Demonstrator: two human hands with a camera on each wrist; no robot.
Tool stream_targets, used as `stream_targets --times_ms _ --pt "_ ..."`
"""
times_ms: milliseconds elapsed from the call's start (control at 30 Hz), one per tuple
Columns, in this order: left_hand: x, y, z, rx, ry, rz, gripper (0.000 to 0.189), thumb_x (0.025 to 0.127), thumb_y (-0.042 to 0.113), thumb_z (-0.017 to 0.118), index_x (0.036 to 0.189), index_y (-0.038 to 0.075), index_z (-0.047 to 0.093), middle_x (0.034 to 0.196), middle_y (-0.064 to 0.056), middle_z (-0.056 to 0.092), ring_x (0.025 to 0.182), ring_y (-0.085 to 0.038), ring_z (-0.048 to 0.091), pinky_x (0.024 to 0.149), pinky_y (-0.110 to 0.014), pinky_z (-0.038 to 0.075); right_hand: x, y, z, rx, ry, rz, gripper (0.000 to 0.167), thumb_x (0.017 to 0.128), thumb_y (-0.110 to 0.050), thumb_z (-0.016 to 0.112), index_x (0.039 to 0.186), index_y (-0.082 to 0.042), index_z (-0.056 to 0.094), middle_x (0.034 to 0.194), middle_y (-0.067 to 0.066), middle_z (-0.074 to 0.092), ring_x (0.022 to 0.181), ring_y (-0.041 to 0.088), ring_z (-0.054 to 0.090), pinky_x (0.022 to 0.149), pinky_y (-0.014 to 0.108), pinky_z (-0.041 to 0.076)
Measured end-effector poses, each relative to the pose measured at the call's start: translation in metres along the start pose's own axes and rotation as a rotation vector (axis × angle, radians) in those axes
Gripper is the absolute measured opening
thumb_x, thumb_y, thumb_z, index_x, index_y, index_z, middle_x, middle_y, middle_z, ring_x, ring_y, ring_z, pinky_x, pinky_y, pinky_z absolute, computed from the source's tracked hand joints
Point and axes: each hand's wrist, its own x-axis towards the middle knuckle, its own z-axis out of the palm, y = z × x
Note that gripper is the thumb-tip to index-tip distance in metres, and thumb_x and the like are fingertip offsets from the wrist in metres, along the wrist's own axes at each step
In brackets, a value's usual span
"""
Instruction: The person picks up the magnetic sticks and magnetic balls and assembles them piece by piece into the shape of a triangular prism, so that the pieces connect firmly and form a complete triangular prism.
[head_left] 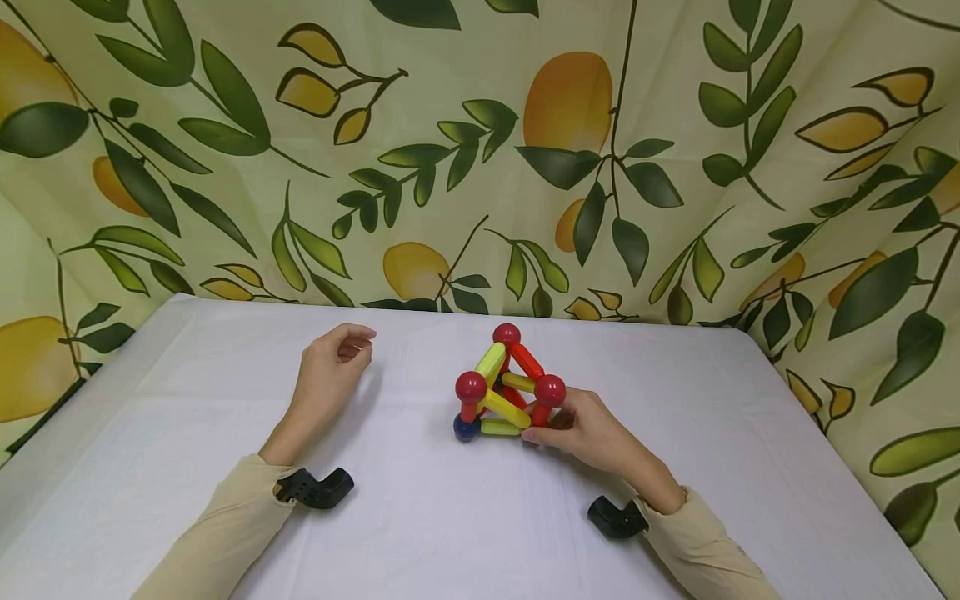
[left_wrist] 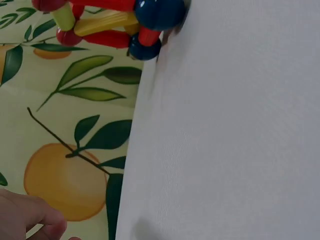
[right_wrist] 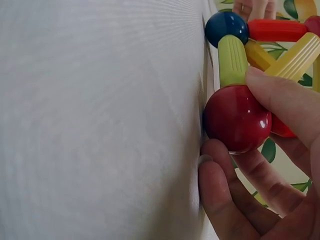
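A toy structure of magnetic rods and balls [head_left: 506, 410] stands on the table, with red balls on top and red, yellow and lime-green rods between. My right hand [head_left: 596, 429] grips its lower right corner. In the right wrist view the thumb lies at the lime-green rod [right_wrist: 232, 60], while other fingers curl around a red ball [right_wrist: 235, 119] low at the cloth. To the left of the structure, my left hand [head_left: 330, 367] is held apart from it with loosely curled fingers and nothing in them. A dark blue ball [left_wrist: 160, 12] of the structure appears in the left wrist view.
A white cloth [head_left: 420, 517] covers the table. Behind it hangs a curtain [head_left: 450, 75] printed with leaves and orange fruit. Each wrist carries a black camera, one on the left sleeve [head_left: 217, 533] and one on the right sleeve [head_left: 705, 550].
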Motion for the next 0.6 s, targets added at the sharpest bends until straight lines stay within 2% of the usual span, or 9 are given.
stream_targets --times_ms 100,200,367,467,600 --pt "0.002 -0.005 -0.004 0.029 0.005 0.004 0.023 0.091 0.001 0.057 0.111 0.0 0.069 0.099 -0.018 0.073 0.089 -0.027 0.066 0.076 -0.016 0.047 0.0 0.0 0.0 0.011 -0.013 -0.006 0.024 0.082 -0.025 0.082 0.1 -0.014 0.07 0.09 0.0 0.07 0.071 0.012 0.062 0.066 0.024 0.054" --pt "0.003 -0.011 -0.007 0.071 0.013 0.006 0.026 0.09 -0.001 0.057 0.112 0.0 0.069 0.1 -0.019 0.072 0.09 -0.031 0.067 0.079 -0.027 0.049 0.0 0.0 0.001 0.018 -0.021 -0.01 0.024 0.082 -0.025 0.082 0.099 -0.014 0.07 0.09 0.0 0.07 0.07 0.012 0.062 0.066 0.025 0.054" --pt "0.005 -0.019 -0.01 0.138 0.004 -0.016 0.032 0.087 -0.004 0.056 0.117 0.0 0.068 0.111 -0.023 0.067 0.1 -0.036 0.062 0.083 -0.041 0.044 0.0 0.0 0.001 0.018 -0.021 -0.005 0.024 0.081 -0.025 0.082 0.099 -0.014 0.07 0.09 0.0 0.07 0.072 0.012 0.063 0.067 0.025 0.055" --pt "0.005 -0.021 -0.012 0.16 -0.031 -0.036 0.036 0.088 -0.003 0.058 0.122 -0.001 0.066 0.12 -0.026 0.061 0.105 -0.039 0.056 0.086 -0.047 0.042 0.0 0.0 0.001 0.017 -0.018 -0.002 0.024 0.081 -0.025 0.082 0.099 -0.014 0.07 0.09 0.0 0.07 0.072 0.013 0.062 0.067 0.025 0.055" --pt "0.005 -0.023 -0.014 0.182 -0.139 -0.069 0.043 0.091 0.001 0.058 0.134 -0.001 0.057 0.134 -0.03 0.053 0.116 -0.043 0.053 0.099 -0.057 0.041 0.0 0.0 0.001 0.021 -0.019 -0.002 0.025 0.081 -0.025 0.082 0.1 -0.013 0.07 0.089 0.0 0.07 0.072 0.013 0.062 0.066 0.025 0.054"
